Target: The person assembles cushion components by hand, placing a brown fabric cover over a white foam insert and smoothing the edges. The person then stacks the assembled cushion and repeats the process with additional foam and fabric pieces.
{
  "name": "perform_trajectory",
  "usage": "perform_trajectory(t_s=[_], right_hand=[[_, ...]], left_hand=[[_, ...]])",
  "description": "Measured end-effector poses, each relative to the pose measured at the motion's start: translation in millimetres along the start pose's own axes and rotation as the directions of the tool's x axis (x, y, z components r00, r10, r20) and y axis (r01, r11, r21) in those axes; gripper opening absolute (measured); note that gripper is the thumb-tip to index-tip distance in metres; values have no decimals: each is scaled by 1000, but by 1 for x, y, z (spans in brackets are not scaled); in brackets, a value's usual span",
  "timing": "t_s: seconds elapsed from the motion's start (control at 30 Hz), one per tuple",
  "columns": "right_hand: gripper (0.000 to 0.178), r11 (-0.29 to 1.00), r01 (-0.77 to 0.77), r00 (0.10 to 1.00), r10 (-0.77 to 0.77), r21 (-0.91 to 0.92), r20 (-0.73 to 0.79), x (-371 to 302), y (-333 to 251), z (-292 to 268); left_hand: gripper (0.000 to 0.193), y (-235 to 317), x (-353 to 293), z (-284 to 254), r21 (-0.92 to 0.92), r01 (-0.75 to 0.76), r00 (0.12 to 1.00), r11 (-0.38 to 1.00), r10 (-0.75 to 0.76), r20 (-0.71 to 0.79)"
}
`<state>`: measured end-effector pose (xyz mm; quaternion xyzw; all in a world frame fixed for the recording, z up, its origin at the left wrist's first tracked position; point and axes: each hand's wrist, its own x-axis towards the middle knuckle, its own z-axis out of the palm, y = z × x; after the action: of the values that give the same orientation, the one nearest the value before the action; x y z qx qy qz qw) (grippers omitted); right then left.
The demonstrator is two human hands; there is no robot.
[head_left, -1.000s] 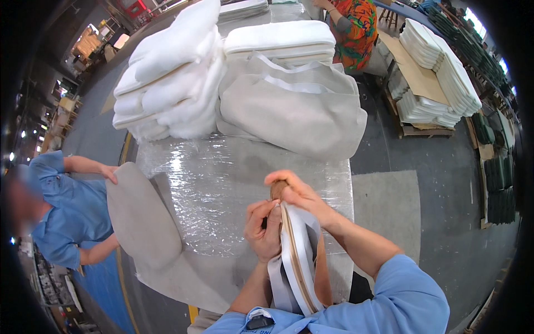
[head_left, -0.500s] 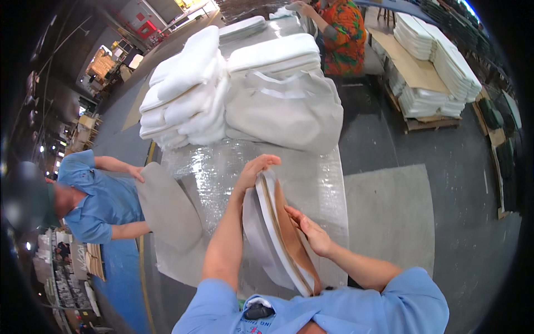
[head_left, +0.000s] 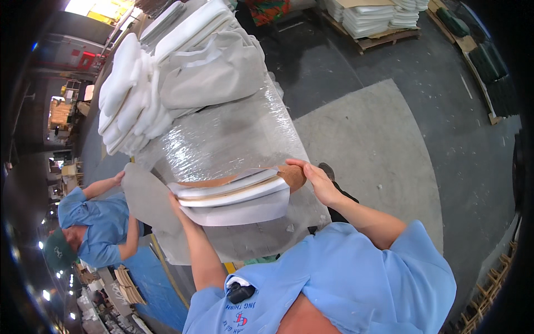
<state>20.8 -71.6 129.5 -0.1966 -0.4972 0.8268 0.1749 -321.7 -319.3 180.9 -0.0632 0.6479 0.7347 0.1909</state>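
Note:
A curved, layered foam pad (head_left: 239, 193) lies crosswise in front of me, edge up. It shows white foam layers, a thin tan layer between them, brown facing and a loose pale grey fabric flap. My left hand (head_left: 179, 207) grips its left end, most fingers hidden behind it. At the brown right end my right hand (head_left: 318, 182) presses with fingers together, the fingertips along the upper edge. Beneath the pad is a table covered in shiny clear plastic (head_left: 206, 136).
White padded pieces (head_left: 125, 100) are piled at the table's far left, beside a grey fabric cover (head_left: 214, 75) on another stack. To my left, a co-worker in blue (head_left: 100, 222) holds a grey panel (head_left: 142, 192). A pallet of white stacks (head_left: 370, 22) stands far right.
The pad has turned from nearly lengthwise to crosswise between my hands. My left hand came down to its left end, my right hand moved to its right end. The view swung right and down.

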Motion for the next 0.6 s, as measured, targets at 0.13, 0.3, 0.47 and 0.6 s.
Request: perform_trajectory(t_s=[0.13,0.3,0.47,0.6], right_hand=[[58,1000,10,999,-10,-8,51,6,-1,10],[47,969,184,983,-176,-167,58,8,12,18],[46,932,297,952,-273,-208,139,0,30,2],[47,957,254,955,-225,-142,193,2,30,-2]], left_hand=[[48,-2,-31,-50,-64,-62,998,996,64,29],[55,-19,-60,-68,-87,-75,994,993,67,-92],[56,-26,-88,-51,-95,-70,987,993,55,-150],[52,-22,-98,-62,-113,-124,988,986,112,-107]])
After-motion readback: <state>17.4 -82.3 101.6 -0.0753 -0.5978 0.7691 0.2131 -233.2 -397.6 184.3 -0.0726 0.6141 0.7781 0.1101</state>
